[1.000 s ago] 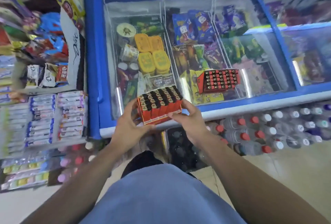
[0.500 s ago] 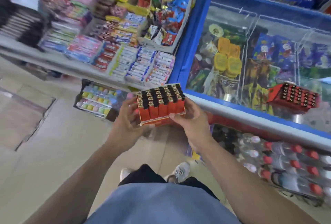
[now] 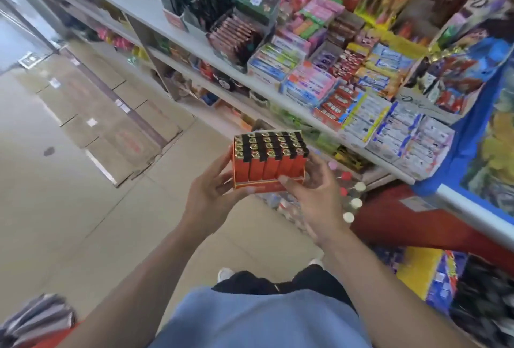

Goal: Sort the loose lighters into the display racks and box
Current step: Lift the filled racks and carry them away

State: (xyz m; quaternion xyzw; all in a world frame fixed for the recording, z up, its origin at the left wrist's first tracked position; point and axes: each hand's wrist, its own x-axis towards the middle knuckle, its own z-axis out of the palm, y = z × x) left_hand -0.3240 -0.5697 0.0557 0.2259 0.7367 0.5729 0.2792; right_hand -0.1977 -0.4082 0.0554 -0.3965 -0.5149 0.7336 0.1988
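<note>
Gripped from both sides by left hand (image 3: 214,194) and right hand (image 3: 314,197): lighter rack (image 3: 268,162), underside hidden; shelf (image 3: 278,88) goods beyond blurred.

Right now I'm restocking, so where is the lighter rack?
Centre of the head view: lighter rack held between left hand and right hand, over the floor, before the shelves.

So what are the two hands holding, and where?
The orange cardboard rack of lighters: left hand grips its left side, right hand its lower right corner.
</note>
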